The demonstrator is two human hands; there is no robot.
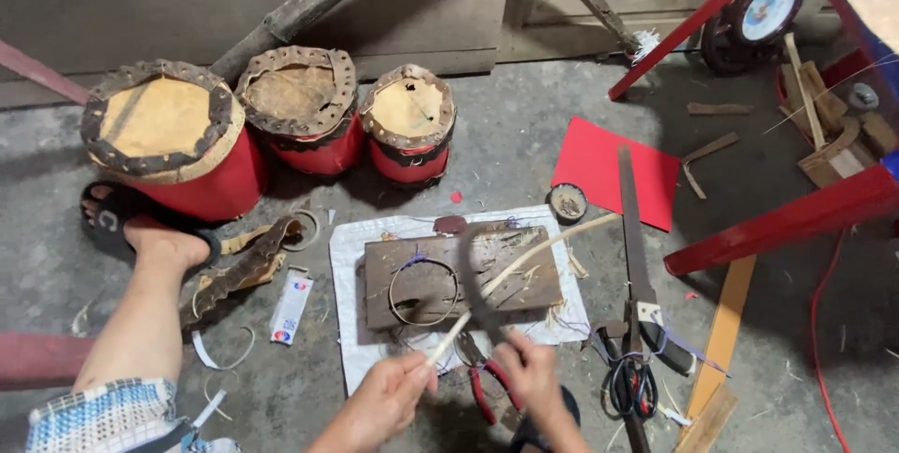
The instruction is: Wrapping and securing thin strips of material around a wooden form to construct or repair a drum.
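Note:
My left hand (386,397) grips the near end of a long thin bamboo strip (524,256) that slants up to the right over a worn wooden board (524,284). My right hand (529,373) holds the handle of a dark curved blade (465,270), whose edge lies against the strip. On the board rests a thin ring of split bamboo (423,294). The board sits on a white woven sheet (348,256). Red-handled pliers (484,387) lie just under my hands.
Three red drums (225,182) with hide tops stand at the back left. My foot in a black sandal (140,228) rests beside them. A handsaw (634,238), black scissors (632,387), red paper (599,158), a small round tin (567,202) and a red frame (796,219) lie to the right.

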